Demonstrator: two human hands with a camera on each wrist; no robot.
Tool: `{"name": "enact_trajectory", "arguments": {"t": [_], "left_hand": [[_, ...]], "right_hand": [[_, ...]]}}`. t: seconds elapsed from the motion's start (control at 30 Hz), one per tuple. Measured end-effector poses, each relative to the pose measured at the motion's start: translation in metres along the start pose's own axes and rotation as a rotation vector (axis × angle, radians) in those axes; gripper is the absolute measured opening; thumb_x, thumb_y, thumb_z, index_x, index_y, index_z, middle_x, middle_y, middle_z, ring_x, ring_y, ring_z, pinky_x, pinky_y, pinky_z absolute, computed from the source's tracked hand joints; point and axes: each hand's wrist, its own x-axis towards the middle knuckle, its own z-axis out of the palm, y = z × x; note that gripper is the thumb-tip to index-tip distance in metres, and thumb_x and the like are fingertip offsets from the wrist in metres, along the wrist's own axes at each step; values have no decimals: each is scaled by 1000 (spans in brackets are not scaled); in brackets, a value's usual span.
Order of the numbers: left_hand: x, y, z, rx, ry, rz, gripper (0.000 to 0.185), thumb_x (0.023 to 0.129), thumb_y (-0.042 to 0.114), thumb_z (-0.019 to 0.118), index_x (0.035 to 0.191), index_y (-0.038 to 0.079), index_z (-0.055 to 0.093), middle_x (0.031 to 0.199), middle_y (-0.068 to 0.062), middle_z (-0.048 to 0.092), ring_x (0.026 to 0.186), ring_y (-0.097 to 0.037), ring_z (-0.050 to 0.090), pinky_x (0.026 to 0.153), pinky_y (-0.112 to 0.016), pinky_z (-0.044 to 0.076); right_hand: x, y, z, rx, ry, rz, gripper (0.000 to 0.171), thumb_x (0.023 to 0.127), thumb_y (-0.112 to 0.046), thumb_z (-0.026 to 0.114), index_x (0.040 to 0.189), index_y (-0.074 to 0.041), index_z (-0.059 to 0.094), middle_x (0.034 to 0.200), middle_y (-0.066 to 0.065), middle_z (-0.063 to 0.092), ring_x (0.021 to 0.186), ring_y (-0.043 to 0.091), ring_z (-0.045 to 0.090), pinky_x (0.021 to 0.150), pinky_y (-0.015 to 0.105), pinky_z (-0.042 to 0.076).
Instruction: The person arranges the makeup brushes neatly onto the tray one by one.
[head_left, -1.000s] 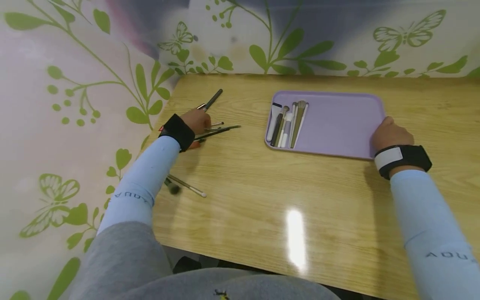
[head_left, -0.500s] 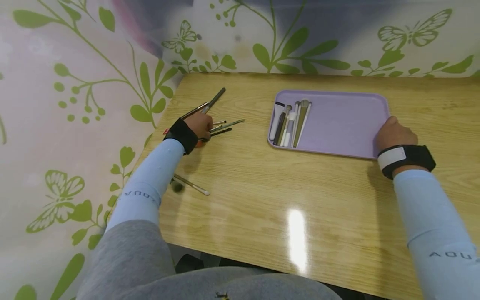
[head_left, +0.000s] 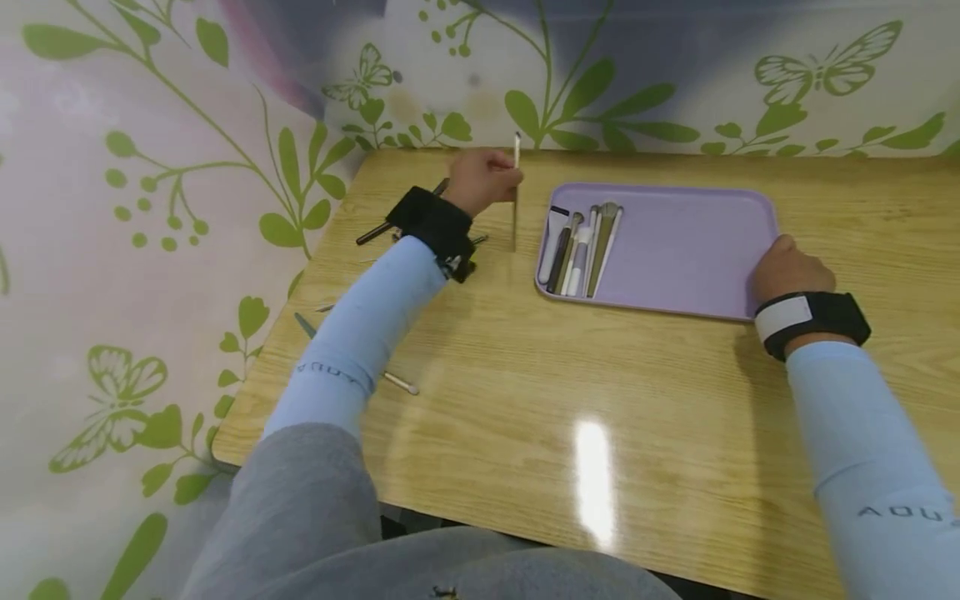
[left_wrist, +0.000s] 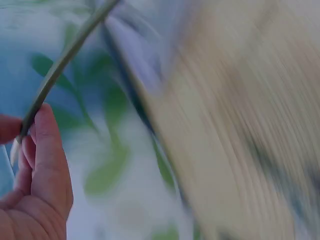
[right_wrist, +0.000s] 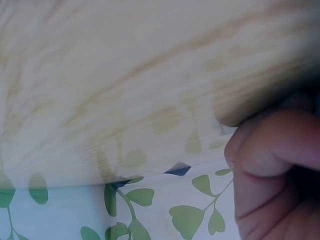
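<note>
In the head view, a thin brush [head_left: 516, 192] is being pinched upright by the left hand [head_left: 480, 179] above the table [head_left: 525, 400], just left of the purple tray [head_left: 675, 250]. The tray's right edge is being gripped by the right hand [head_left: 787, 268].

In the left wrist view, the brush [left_wrist: 60, 65] is being held between curled fingers [left_wrist: 47, 150].

In the right wrist view, bent fingers [right_wrist: 270, 150] are being shown, blurred.

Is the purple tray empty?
No, the purple tray has several makeup brushes lying side by side at its left end.
</note>
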Motion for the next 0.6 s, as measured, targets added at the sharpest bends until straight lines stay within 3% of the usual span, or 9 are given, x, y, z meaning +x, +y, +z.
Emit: {"name": "enact_trajectory", "arguments": {"t": [0.07, 0.13, 0.23, 0.33, 0.47, 0.6], "left_hand": [[2, 19, 29, -145, -12, -57, 22, 78, 10, 56, 97, 1, 59, 96, -14, 61, 77, -21, 62, 66, -22, 49], [4, 26, 60, -159, -25, -84, 21, 78, 12, 57, 96, 1, 60, 95, -13, 62, 74, -20, 63, 63, -21, 49], [11, 21, 102, -13, -10, -61, 18, 77, 18, 58, 90, 6, 63, 86, -7, 65, 65, -14, 63, 57, -16, 47], [9, 21, 127, 178, -6, -45, 16, 77, 24, 59, 83, 11, 66, 75, -2, 66, 58, -9, 60, 51, -12, 42], [6, 25, 143, 415, -7, -7, 17, 75, 28, 60, 72, 13, 68, 66, 0, 64, 57, -10, 54, 49, -17, 37], [14, 24, 153, 592, -20, 27, 17, 71, 29, 61, 70, 13, 68, 71, 0, 65, 64, -13, 56, 52, -20, 40]], "right_hand": [[-1, 0, 1, -1, 6, -2, 23, 85, -4, 22, 92, 14, 33, 70, 33, 50, 55, 37, 51, 42, 39, 36], [-1, -1, 2, -3, 13, -4, 21, 86, -4, 22, 91, 13, 34, 69, 33, 50, 54, 37, 51, 42, 39, 36], [-1, -1, 6, -3, 25, -7, 19, 86, -4, 23, 90, 12, 34, 67, 31, 50, 53, 36, 51, 41, 39, 35], [0, -3, 9, -3, 22, -3, 18, 86, -3, 23, 89, 11, 34, 65, 30, 50, 52, 35, 51, 40, 38, 35], [1, -1, 8, 7, 22, 3, 18, 86, -4, 23, 89, 11, 33, 66, 31, 50, 53, 36, 51, 40, 38, 35], [4, 6, 5, 14, 35, 22, 21, 86, -5, 22, 90, 11, 34, 69, 32, 51, 56, 38, 52, 42, 40, 36]]}}
